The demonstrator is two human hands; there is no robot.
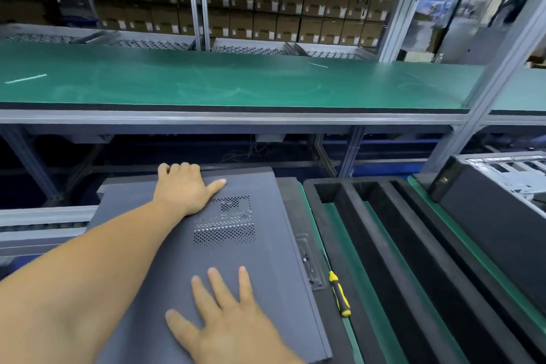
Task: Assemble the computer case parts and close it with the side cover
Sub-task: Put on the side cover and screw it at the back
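**Side Cover Pressed Onto The Case**

The side cover [236,245] lay flat on top of the computer case [307,257], at 6 o'clock in the view. The left hand [183,189] sat on the far edge of the cover, at 12 o'clock from the vent holes [224,221]. Its fingers curled over that edge and its thumb lay flat. The right hand [224,316] was spread wide and pressed flat on the near part, gripping nothing.

This looked like the closing step. The next move likely called for a push to slide the cover until it locked. A yellow screwdriver [339,294] lay just beside the case at 3 o'clock, handy for screws.
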